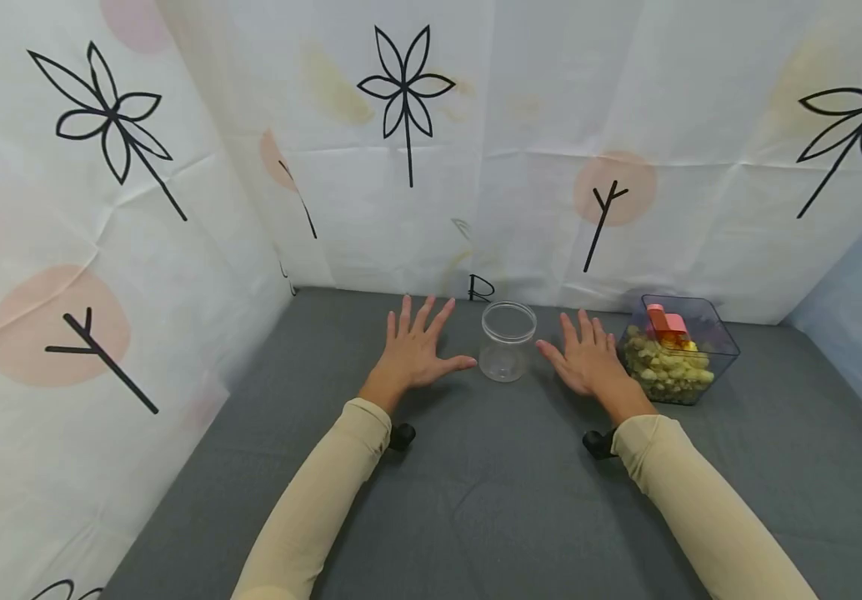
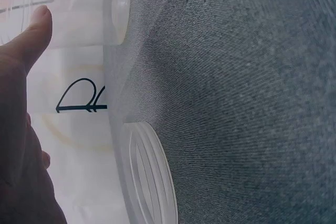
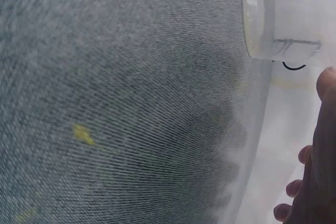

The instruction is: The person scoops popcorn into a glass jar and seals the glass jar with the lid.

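A clear, empty-looking round jar (image 1: pixel 503 363) stands upright on the grey cloth between my two hands. My left hand (image 1: pixel 418 354) is just left of it, fingers spread and straight, thumb pointing at the jar. On the other side is my right hand (image 1: pixel 584 358), its fingers also spread, thumb toward the jar wall. Neither hand holds anything. In the left wrist view a translucent round lid (image 2: pixel 167 174) lies on the cloth below the left hand; the hand hides it in the head view. The jar (image 3: pixel 296 14) also shows in the right wrist view.
Close beside my right hand stands a clear square container (image 1: pixel 722 350) with yellow-green pieces (image 1: pixel 667 373) and red and pink items (image 1: pixel 673 329). A small yellow crumb (image 3: pixel 83 134) lies on the cloth. White patterned fabric (image 1: pixel 528 217) hangs behind the table.
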Action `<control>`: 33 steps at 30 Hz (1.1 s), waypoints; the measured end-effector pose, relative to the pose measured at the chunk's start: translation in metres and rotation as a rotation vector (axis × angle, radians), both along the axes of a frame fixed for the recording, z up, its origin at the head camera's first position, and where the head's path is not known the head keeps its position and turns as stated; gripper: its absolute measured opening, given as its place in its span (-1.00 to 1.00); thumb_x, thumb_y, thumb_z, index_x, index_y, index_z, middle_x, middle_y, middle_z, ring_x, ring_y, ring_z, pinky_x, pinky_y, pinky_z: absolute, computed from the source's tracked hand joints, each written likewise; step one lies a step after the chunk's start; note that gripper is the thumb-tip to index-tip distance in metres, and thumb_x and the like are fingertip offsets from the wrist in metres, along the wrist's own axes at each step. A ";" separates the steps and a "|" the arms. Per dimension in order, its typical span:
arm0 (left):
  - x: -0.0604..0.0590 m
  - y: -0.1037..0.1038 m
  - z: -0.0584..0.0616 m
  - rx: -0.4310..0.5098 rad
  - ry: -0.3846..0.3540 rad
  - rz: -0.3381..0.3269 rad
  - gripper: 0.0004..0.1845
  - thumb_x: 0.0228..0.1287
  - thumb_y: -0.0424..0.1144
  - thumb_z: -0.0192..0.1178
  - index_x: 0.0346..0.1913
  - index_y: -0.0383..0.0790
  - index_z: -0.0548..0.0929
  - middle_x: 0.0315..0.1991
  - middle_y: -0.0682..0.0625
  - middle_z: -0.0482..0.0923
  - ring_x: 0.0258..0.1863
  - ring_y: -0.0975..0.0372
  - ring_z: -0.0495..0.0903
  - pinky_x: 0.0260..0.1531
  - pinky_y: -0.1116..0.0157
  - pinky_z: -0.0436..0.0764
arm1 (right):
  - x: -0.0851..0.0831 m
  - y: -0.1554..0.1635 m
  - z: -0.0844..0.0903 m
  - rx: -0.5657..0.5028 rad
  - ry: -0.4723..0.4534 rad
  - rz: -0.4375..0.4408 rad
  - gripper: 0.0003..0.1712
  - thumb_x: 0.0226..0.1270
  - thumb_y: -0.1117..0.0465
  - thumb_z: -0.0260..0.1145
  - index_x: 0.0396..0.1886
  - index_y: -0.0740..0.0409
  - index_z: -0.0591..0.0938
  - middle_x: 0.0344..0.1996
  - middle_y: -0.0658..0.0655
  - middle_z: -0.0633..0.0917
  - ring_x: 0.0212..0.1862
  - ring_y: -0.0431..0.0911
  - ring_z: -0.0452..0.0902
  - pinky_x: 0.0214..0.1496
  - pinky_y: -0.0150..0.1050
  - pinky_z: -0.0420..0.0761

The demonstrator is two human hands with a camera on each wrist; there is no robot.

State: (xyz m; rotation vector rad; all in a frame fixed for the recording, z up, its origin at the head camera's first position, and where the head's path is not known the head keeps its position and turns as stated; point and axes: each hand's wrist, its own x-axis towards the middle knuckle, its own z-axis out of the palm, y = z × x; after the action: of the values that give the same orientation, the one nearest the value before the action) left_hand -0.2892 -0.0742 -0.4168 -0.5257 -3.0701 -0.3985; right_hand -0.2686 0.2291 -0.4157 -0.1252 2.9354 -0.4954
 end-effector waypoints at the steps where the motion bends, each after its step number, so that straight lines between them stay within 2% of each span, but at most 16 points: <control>1: 0.000 0.000 0.000 0.000 0.003 0.000 0.13 0.18 0.62 0.03 0.65 0.36 -0.28 0.71 0.04 -0.35 0.66 -0.10 -0.56 0.58 -0.25 -0.34 | 0.000 0.000 0.000 -0.006 0.005 0.001 0.07 0.54 -0.49 -0.34 0.68 0.18 -0.22 0.62 0.45 -0.31 0.61 0.47 -0.44 0.56 0.44 -0.32; 9: 0.002 0.001 0.003 0.009 0.010 -0.004 0.13 0.19 0.61 0.04 0.65 0.35 -0.29 0.71 0.03 -0.34 0.66 -0.09 -0.55 0.59 -0.24 -0.33 | 0.000 0.000 0.003 -0.062 0.035 0.019 0.00 0.62 -0.38 -0.31 0.66 0.28 -0.14 0.60 0.52 -0.19 0.61 0.47 -0.33 0.58 0.41 -0.20; 20: 0.004 0.007 0.009 0.077 0.048 -0.029 0.14 0.18 0.61 0.05 0.63 0.40 -0.35 0.70 0.06 -0.30 0.67 -0.08 -0.52 0.60 -0.22 -0.31 | 0.000 0.000 0.019 -0.107 0.099 0.068 -0.12 0.70 -0.16 -0.19 0.59 0.50 0.00 0.51 0.61 0.09 0.53 0.48 0.02 0.54 0.35 0.12; 25: 0.007 0.015 0.017 0.154 0.084 -0.049 0.14 0.19 0.57 0.09 0.65 0.36 -0.31 0.70 0.05 -0.26 0.69 -0.07 -0.43 0.60 -0.22 -0.25 | 0.004 -0.002 0.034 -0.129 0.140 0.090 -0.17 0.70 -0.10 -0.09 0.57 0.50 0.06 0.50 0.58 0.17 0.53 0.43 0.09 0.53 0.32 0.18; 29: 0.013 0.024 0.027 0.215 0.096 -0.079 0.15 0.21 0.52 0.15 0.66 0.32 -0.29 0.70 0.02 -0.23 0.69 -0.07 -0.39 0.60 -0.23 -0.23 | 0.011 -0.003 0.050 -0.165 0.130 0.079 -0.18 0.68 -0.06 0.00 0.60 0.41 0.05 0.54 0.52 0.17 0.54 0.39 0.10 0.52 0.33 0.21; 33: 0.021 0.036 0.040 0.226 0.110 -0.115 0.17 0.22 0.49 0.18 0.66 0.29 -0.30 0.69 0.02 -0.22 0.69 -0.09 -0.38 0.60 -0.23 -0.22 | 0.019 -0.001 0.066 -0.210 0.146 0.062 -0.18 0.65 0.01 0.08 0.63 0.36 0.02 0.54 0.48 0.19 0.52 0.38 0.17 0.49 0.32 0.27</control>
State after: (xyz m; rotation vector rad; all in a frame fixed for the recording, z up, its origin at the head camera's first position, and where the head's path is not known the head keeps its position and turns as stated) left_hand -0.2678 -0.0386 -0.3768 -0.6903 -2.8490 -0.6841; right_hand -0.2496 0.2282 -0.3497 -0.2884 3.0004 -0.8168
